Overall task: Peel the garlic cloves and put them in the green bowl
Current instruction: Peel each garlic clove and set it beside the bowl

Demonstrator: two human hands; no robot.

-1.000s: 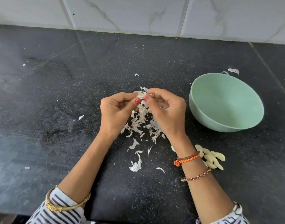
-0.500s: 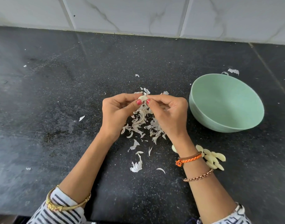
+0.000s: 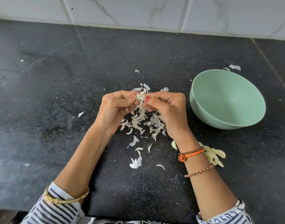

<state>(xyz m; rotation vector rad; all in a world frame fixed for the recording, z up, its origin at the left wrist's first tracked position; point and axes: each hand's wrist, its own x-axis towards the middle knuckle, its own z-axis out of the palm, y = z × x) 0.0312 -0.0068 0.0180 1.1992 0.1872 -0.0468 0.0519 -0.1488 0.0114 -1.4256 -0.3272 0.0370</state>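
Papery-skinned garlic clove (image 3: 139, 97) between fingertips (image 3: 131, 96)

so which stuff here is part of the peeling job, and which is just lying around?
In the job:
garlic clove, pinched by left hand and right hand
green bowl
peeled cloves by the right wrist

Lying about:
peel scraps under the hands
stray skin behind the bowl

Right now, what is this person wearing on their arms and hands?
Left hand: red nail polish, a gold bangle and a black-and-white striped sleeve. Right hand: red polish, a brown and orange braided cord, a copper chain bracelet, and a patterned black-and-white sleeve.
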